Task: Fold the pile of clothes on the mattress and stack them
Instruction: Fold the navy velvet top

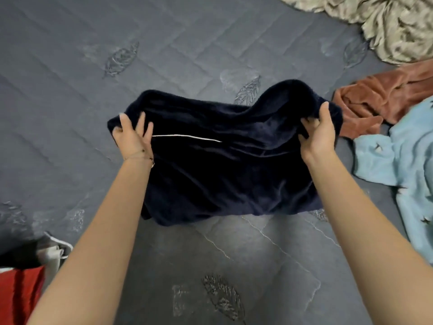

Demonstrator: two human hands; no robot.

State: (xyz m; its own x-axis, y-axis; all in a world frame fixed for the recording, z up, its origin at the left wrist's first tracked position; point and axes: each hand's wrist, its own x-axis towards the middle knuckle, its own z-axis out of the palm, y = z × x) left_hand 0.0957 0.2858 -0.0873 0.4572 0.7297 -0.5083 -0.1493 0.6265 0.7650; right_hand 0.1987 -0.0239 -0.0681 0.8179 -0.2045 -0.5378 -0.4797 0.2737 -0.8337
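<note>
A dark navy velvet garment point(225, 165) with a thin white stripe hangs doubled over in the middle of the view, above the grey quilted mattress point(70, 90). My left hand point(133, 134) grips its upper left edge. At the upper right edge, my right hand point(318, 134) pinches the cloth. Its lower edge droops toward the mattress. To the right lie a rust-brown velvet garment point(379, 97) and a light blue garment point(407, 160), both crumpled and unfolded.
A beige patterned sheet or cloth point(379, 22) is bunched at the top right corner. At the bottom left lie red cloth point(18, 294) and a grey-and-white piece point(54, 252). Bare mattress stretches to the left and in front of me.
</note>
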